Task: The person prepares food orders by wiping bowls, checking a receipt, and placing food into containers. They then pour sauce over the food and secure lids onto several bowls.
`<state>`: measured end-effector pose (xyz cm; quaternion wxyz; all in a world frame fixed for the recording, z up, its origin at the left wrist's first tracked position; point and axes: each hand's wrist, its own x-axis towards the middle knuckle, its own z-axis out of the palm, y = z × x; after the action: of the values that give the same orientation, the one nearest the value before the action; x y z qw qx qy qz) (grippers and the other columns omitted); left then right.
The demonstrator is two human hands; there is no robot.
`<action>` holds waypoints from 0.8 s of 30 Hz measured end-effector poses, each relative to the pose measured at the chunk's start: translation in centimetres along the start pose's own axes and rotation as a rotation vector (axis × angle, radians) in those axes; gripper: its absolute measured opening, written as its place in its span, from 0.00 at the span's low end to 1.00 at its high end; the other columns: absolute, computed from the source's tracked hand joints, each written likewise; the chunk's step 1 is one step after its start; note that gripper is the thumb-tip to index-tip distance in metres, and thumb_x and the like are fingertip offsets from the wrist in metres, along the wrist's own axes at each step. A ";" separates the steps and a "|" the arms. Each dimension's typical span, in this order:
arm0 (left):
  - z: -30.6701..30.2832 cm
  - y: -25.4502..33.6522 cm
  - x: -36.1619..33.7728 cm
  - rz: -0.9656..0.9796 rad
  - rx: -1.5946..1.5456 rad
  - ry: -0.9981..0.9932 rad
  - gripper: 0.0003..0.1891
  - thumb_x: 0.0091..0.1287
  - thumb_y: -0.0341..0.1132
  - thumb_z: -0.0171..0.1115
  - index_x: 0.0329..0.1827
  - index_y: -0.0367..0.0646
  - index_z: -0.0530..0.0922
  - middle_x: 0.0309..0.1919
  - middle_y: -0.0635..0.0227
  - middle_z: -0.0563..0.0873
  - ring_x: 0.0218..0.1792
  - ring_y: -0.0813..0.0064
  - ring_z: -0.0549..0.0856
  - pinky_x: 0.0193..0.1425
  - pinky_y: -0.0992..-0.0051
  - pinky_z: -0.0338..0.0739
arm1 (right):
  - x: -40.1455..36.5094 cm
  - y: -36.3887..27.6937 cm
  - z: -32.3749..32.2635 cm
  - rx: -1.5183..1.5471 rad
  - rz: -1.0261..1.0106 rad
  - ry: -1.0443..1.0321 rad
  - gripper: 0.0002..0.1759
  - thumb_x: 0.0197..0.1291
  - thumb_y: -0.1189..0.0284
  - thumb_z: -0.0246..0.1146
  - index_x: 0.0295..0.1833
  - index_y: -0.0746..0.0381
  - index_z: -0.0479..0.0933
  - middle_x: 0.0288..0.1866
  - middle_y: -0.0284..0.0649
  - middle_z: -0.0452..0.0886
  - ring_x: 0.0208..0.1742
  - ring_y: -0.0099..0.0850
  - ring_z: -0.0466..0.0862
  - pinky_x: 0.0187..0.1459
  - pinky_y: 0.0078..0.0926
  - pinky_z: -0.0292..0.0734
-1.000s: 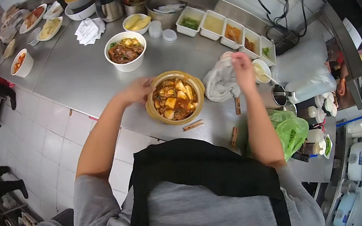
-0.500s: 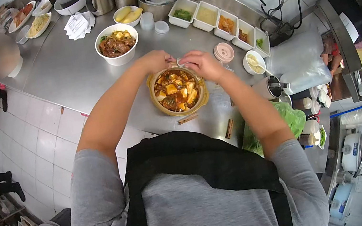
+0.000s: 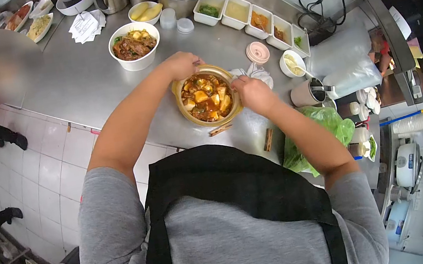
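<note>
A yellow-brown clay pot (image 3: pixel 183 110) stands on the steel counter, filled with tofu cubes in dark brown sauce (image 3: pixel 206 97). At its far rim is my left hand (image 3: pixel 185 64), with the fingers closed against the edge. My right hand (image 3: pixel 251 92) grips the pot's right side, thumb near the rim. A crumpled white cloth (image 3: pixel 257 74) lies just behind my right hand. Close to the pot's near side lies a small wooden piece (image 3: pixel 221 130); another wooden piece (image 3: pixel 268 139) is farther right.
A white bowl of meat and vegetables (image 3: pixel 136 63) stands back left. White tubs of toppings (image 3: pixel 237 10) line the back. On the right are a pink lid (image 3: pixel 257 52), a small white bowl (image 3: pixel 290 64), a metal container (image 3: pixel 304 94) and a green plastic bag (image 3: pixel 316 133).
My right hand has moved right and toward me, from the far rim to the pot's right side. The white cloth now lies spread beside the pot. My left hand stays at the far rim.
</note>
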<state>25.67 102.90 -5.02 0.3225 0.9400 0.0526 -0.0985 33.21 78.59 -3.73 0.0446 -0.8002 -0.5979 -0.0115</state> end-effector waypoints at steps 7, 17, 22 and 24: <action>1.1 -0.9 -1.7 0.033 -0.005 0.136 0.16 0.60 0.34 0.57 0.52 0.47 0.77 0.43 0.57 0.83 0.44 0.61 0.82 0.50 0.67 0.75 | 1.7 0.8 -2.4 0.503 0.334 -0.467 0.08 0.52 0.75 0.56 0.37 0.62 0.79 0.37 0.44 0.81 0.32 0.41 0.82 0.34 0.37 0.78; 3.1 -6.1 -8.5 -0.224 -0.545 0.449 0.15 0.62 0.31 0.57 0.52 0.40 0.74 0.37 0.58 0.84 0.36 0.71 0.84 0.38 0.73 0.79 | -3.7 5.3 -1.6 0.662 0.598 0.322 0.10 0.56 0.72 0.57 0.43 0.60 0.78 0.39 0.40 0.79 0.42 0.39 0.79 0.41 0.39 0.74; 1.9 -4.3 -12.0 -0.369 -0.973 0.438 0.17 0.63 0.29 0.56 0.55 0.41 0.70 0.34 0.62 0.80 0.32 0.75 0.83 0.28 0.74 0.81 | -4.2 0.1 2.6 -0.207 0.451 0.071 0.11 0.50 0.67 0.62 0.40 0.55 0.80 0.39 0.42 0.77 0.43 0.45 0.77 0.42 0.39 0.74; 2.0 -4.2 -12.6 -0.383 -1.038 0.437 0.18 0.63 0.29 0.55 0.56 0.41 0.68 0.34 0.62 0.79 0.31 0.74 0.82 0.26 0.73 0.81 | -3.5 0.0 1.5 -0.094 0.503 0.129 0.12 0.47 0.65 0.65 0.39 0.55 0.80 0.39 0.42 0.76 0.43 0.46 0.77 0.44 0.39 0.73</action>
<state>12.37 104.51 -6.33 0.6982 0.6315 0.3277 0.0796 32.18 75.42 -5.49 0.0469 -0.9224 -0.3751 -0.0786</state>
